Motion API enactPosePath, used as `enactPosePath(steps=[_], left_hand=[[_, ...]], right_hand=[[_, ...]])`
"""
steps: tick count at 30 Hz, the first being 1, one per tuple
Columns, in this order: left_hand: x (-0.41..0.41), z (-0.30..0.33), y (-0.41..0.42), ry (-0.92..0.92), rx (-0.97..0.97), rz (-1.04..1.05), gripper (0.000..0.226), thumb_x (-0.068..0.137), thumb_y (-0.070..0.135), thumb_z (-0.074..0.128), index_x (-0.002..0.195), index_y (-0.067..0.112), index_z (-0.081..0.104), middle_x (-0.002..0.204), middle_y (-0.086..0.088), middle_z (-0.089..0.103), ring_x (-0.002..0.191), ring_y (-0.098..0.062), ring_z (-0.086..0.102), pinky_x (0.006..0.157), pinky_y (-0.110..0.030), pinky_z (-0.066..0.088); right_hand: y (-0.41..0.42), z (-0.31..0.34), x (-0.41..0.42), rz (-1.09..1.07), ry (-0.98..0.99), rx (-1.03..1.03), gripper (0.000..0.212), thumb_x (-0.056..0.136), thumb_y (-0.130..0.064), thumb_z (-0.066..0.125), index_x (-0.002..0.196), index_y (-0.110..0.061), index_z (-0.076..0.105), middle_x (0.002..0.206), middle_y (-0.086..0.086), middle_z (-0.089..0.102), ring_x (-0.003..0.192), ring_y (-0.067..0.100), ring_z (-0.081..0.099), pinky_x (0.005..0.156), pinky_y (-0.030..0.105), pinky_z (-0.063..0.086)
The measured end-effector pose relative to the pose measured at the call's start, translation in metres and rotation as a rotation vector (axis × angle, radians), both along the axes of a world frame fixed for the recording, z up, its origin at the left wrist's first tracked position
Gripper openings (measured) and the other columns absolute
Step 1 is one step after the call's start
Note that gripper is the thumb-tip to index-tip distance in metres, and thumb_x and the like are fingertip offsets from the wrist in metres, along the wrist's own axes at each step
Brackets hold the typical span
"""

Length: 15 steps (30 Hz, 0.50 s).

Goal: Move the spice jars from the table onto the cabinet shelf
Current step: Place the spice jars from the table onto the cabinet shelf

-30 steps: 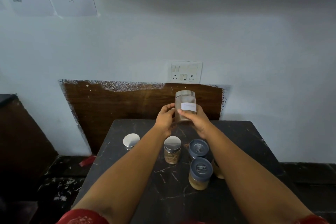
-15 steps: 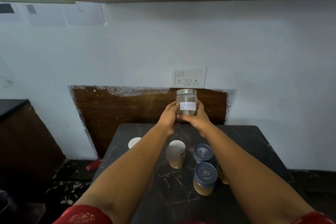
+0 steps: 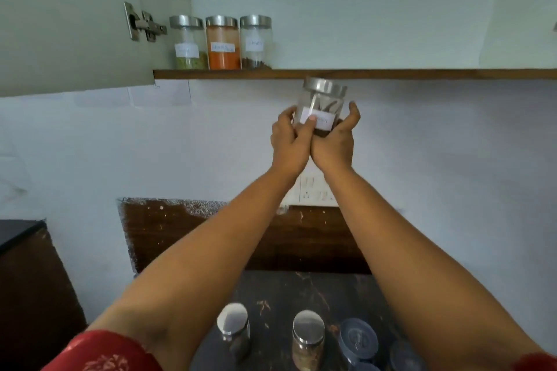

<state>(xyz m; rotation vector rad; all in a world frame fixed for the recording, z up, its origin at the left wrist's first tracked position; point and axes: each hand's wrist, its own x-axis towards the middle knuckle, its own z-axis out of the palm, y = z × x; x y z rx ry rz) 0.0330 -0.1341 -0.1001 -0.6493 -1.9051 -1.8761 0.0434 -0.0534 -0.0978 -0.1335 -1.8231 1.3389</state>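
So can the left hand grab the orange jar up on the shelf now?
Probably not yet: the left hand is busy gripping the labelled jar below the shelf. The orange jar itself stands unblocked at the front edge.

Both arms reach up and forward, wrists close together; the left hand (image 3: 291, 141) and right hand (image 3: 337, 141) cup the jar (image 3: 322, 105), fingers curled round its sides.

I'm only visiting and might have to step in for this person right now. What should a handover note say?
Left hand and right hand: both grip the clear labelled glass jar with a steel lid, raised just below the brown wooden cabinet shelf.
Done: three steel-lidded jars stand on the shelf's left end.
Left: shelve the held jar, then the steel-lidded and blue-lidded jars on the dark marble table.
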Motion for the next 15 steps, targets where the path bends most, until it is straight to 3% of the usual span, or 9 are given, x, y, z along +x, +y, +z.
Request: enactPosePath(steps=[4,6,8,10,12,15], left_hand=[[-0.034,0.084,-0.010,0.151,-0.081,0.095,0.051,0.093,0.041,0.054,0.138,0.019,0.042,0.132,-0.008,0.049,0.126,-0.025,0.046,0.105,-0.046,0.041],[-0.053,0.112,-0.016,0.170,-0.174,0.065,0.053,0.096,0.048,0.046,0.139,0.019,0.043,0.133,-0.008,0.054,0.124,-0.026,0.050,0.104,-0.047,0.043],[-0.073,0.127,-0.025,0.199,-0.350,0.121,0.058,0.095,0.058,0.032,0.135,0.019,0.046,0.133,-0.009,0.056,0.125,-0.029,0.050,0.106,-0.051,0.039],[-0.099,0.134,-0.043,0.254,-0.633,0.359,0.063,0.097,0.060,0.021,0.131,0.016,0.050,0.135,-0.012,0.054,0.129,-0.032,0.044,0.111,-0.055,0.028],[-0.121,0.129,-0.062,0.293,-0.911,0.621,0.067,0.099,0.057,0.015,0.130,0.012,0.053,0.139,-0.015,0.049,0.133,-0.033,0.038,0.117,-0.055,0.013],[-0.141,0.118,-0.073,0.386,-0.983,0.783,0.068,0.099,0.056,0.012,0.114,0.014,0.063,0.121,-0.011,0.062,0.119,-0.029,0.049,0.111,-0.048,0.020]], right_hand=[[-0.004,0.080,-0.033,-0.011,0.170,0.058,0.086,0.073,-0.040,0.076,0.143,-0.023,0.028,0.118,-0.002,0.058,0.095,0.015,0.062,0.066,0.018,0.047],[-0.003,0.106,-0.049,-0.059,0.222,0.136,0.094,0.075,-0.039,0.076,0.149,-0.020,0.022,0.132,0.008,0.047,0.108,0.019,0.054,0.077,0.019,0.046],[0.001,0.123,-0.066,-0.166,0.212,0.303,0.100,0.076,-0.047,0.073,0.152,-0.013,0.016,0.137,0.013,0.043,0.122,0.028,0.044,0.091,0.031,0.045],[0.007,0.139,-0.084,-0.222,0.100,0.458,0.104,0.071,-0.054,0.076,0.148,-0.008,0.021,0.135,0.013,0.048,0.125,0.032,0.041,0.095,0.041,0.045],[0.014,0.156,-0.104,-0.145,-0.106,0.454,0.098,0.065,-0.049,0.083,0.137,-0.007,0.032,0.129,0.012,0.053,0.122,0.032,0.048,0.090,0.037,0.046],[0.016,0.176,-0.131,-0.081,-0.442,0.461,0.102,0.061,-0.050,0.086,0.136,-0.002,0.037,0.131,0.012,0.052,0.120,0.027,0.054,0.084,0.030,0.044]])
